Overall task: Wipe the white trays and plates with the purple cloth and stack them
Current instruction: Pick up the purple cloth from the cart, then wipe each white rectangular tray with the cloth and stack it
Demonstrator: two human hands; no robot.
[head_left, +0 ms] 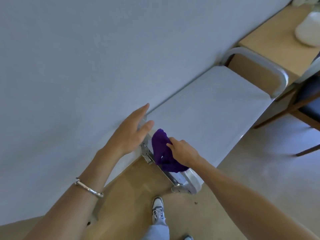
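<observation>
1. While the right hand's (184, 150) fingers (170, 144) curl round the cloth (160, 148), it bunches under and left of them on the worktop (207, 110) edge.
2. The left hand (131, 134), just left of them, lies straight-fingered, holding nothing, seemingly touching the worktop.

Two forearms are shown bare from the lower corners of the frame up to the left hand (133, 134) and the right hand (183, 149). A silver bangle (89, 187) is worn on the left wrist, at the lower left of the frame. It is formed of a smooth, rounded metal band, and a small knot-like bead is seen at its upper end. At the bottom centre, a white and grey trainer (158, 211) with white laces is worn. A pale blue-grey trouser leg (156, 232) is seen just below it in the frame. The tip of a second shoe (188, 237) is cut off by the bottom edge.
</observation>
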